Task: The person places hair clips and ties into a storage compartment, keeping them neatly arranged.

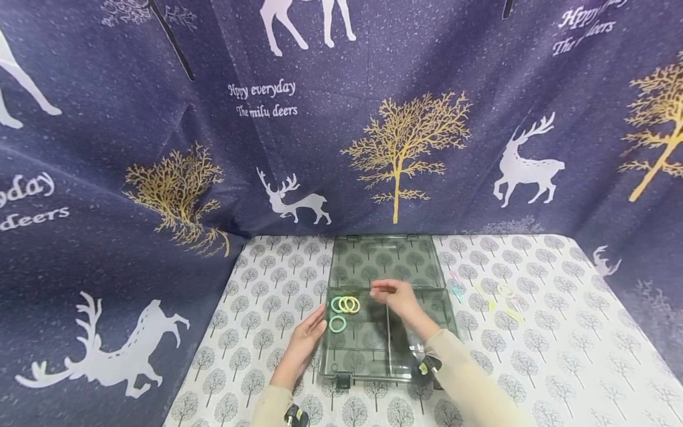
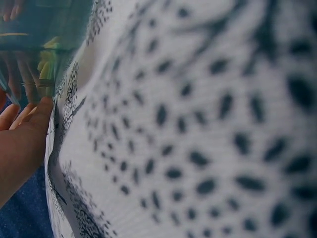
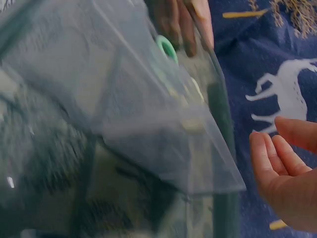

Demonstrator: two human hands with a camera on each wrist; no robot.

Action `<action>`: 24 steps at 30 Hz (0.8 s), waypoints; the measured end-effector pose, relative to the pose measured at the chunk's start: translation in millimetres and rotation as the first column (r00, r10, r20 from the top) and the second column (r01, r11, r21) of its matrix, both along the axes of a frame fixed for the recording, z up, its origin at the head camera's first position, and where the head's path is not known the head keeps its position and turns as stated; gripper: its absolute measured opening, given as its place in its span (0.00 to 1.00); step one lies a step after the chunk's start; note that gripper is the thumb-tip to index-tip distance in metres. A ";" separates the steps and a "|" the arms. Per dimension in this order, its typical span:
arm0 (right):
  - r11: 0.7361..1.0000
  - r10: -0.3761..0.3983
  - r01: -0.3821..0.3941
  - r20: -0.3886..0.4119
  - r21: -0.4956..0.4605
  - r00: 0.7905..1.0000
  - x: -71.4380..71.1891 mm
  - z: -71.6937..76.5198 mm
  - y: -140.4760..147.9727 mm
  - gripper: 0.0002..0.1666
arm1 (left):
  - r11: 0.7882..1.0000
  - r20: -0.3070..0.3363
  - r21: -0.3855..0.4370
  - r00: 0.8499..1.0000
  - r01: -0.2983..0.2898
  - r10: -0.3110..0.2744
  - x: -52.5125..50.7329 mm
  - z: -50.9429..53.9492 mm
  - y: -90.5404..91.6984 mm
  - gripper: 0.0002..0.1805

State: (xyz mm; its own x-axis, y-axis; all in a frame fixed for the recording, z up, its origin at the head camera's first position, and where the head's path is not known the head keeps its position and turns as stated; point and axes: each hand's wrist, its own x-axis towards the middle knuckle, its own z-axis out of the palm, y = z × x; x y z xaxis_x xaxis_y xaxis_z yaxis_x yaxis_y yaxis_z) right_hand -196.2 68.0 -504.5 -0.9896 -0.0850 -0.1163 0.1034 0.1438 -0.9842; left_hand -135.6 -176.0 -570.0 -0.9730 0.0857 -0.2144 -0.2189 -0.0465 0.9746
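Observation:
A clear grey-green plastic box (image 1: pixel 368 376) lies with its lid (image 1: pixel 384 261) folded back. Inside its left part sit several rings: a green ring (image 1: pixel 337 332) alone, and above it a teal ring (image 1: pixel 332 305) overlapped by yellow rings (image 1: pixel 358 305). My left hand (image 1: pixel 305 337) rests its fairly straight fingers (image 2: pixel 42 111) against the box's left wall. Over the box near the hinge side hovers my right hand (image 1: pixel 397 298); in the right wrist view its fingers (image 3: pixel 260 158) are extended, thumb apart, with nothing seen between them.
An upright divider (image 1: pixel 389 341) splits the box. To its right on the tree-print cloth (image 1: pixel 277 279) lie small pastel pieces: a teal piece (image 1: pixel 458 293), a yellow piece (image 1: pixel 513 315) and others. A dark blue deer-print curtain (image 1: pixel 320 148) hangs behind.

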 end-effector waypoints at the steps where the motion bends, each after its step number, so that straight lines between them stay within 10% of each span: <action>1: 1.000 -0.011 0.011 0.000 0.000 1.000 -2.1 0.9 4.4 0.17 | 1.000 0.003 0.002 1.000 -0.002 0.002 -0.1 -0.6 -0.2 0.29; 24: 0.981 -0.184 0.188 -0.078 0.052 0.980 -21.4 17.0 141.1 0.29 | 1.000 -0.001 -0.009 1.000 0.008 -0.008 -1.4 -2.5 -1.5 0.29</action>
